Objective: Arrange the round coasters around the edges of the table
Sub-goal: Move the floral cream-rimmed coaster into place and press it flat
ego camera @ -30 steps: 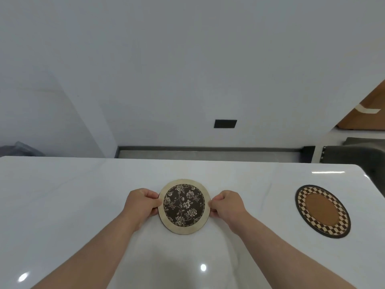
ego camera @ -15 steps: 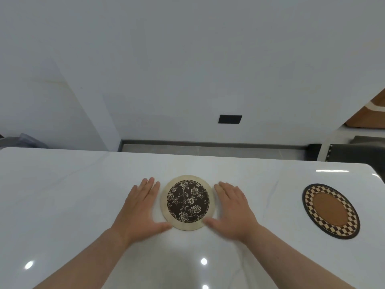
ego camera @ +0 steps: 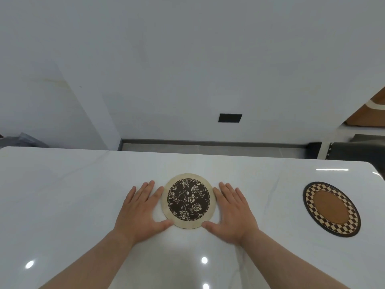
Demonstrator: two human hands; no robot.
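While the round wooden coaster with a dark floral centre (ego camera: pixel 189 200) lies at mid-frame on the glossy white table (ego camera: pixel 62 195), flat left hand (ego camera: pixel 143 209) and right hand (ego camera: pixel 233 211) flank it, fingers spread, gripping nothing; an uneven nudge could skid it off line.

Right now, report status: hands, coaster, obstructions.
Left hand, right hand open, flat beside floral coaster. Coaster flat on table. Checkered coaster far right. Nothing blocking.

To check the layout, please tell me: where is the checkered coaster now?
In the head view, the checkered coaster lies flat on the white table near its right edge, well to the right of the floral coaster.
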